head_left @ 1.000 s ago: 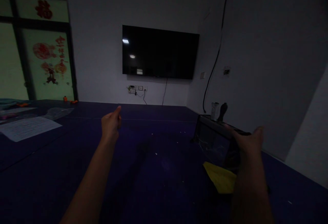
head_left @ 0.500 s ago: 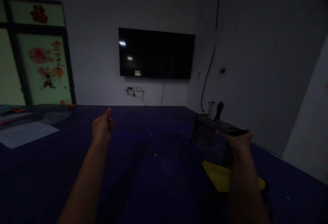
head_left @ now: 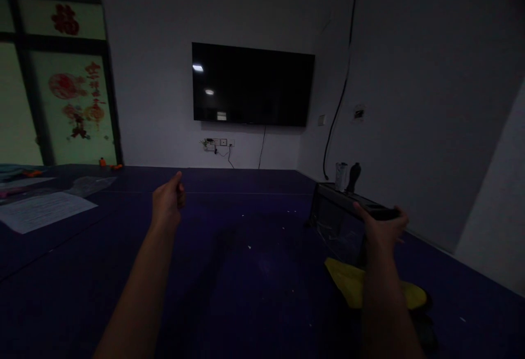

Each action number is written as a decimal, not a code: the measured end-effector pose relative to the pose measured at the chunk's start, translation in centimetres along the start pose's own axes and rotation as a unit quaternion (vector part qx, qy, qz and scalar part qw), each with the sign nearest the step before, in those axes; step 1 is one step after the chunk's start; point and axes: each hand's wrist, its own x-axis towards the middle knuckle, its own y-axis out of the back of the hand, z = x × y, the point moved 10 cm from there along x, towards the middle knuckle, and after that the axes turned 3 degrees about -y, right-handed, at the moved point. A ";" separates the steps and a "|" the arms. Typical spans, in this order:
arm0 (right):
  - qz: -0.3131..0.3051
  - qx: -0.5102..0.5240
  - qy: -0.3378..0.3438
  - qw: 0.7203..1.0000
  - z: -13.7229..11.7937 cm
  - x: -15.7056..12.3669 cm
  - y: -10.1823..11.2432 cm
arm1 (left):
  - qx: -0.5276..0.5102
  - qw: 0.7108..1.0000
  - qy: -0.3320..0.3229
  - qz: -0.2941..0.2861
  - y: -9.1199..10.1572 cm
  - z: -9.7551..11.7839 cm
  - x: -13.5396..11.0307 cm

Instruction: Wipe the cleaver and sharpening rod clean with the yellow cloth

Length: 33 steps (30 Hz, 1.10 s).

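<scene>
My left hand (head_left: 167, 203) is raised over the purple surface, closed in a fist with the thumb uppermost. Nothing shows sticking out of it. On the right, my right hand (head_left: 381, 230) spans the near end of a black box with a clear side panel (head_left: 340, 227). Its thumb lies along the top edge and the fingers curl round the far side, partly hidden. A shiny clear piece (head_left: 340, 177) and a dark rounded handle (head_left: 353, 177) stand up from the box top. Beside the box, partly behind my right forearm, lies a yellow piece with dark edges (head_left: 346, 282).
Small white scraps (head_left: 249, 247) dot the purple surface (head_left: 246, 304). A printed sheet (head_left: 49, 211) and clear plastic (head_left: 90, 185) lie at left, with small orange items (head_left: 102, 162) near the door. A television (head_left: 252, 85) hangs on the wall; a black cable (head_left: 337, 107) runs down the right corner.
The view has shifted slightly. The thumb of my right hand has lifted onto the box's top edge, and the hand sits a little differently. My left fist keeps its shape.
</scene>
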 end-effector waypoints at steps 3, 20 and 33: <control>0.010 0.007 0.004 1.000 0.3 0.1 0.0 | 0.001 1.000 -0.001 -0.006 -0.1 0.0 0.0; 0.038 0.038 0.060 0.997 0.0 0.2 -0.2 | -0.014 0.999 0.020 -0.028 -0.6 -0.5 -0.3; -0.123 0.346 0.042 0.929 -9.2 -3.7 -3.8 | 0.156 0.983 -0.026 -0.089 -2.5 -0.6 -0.7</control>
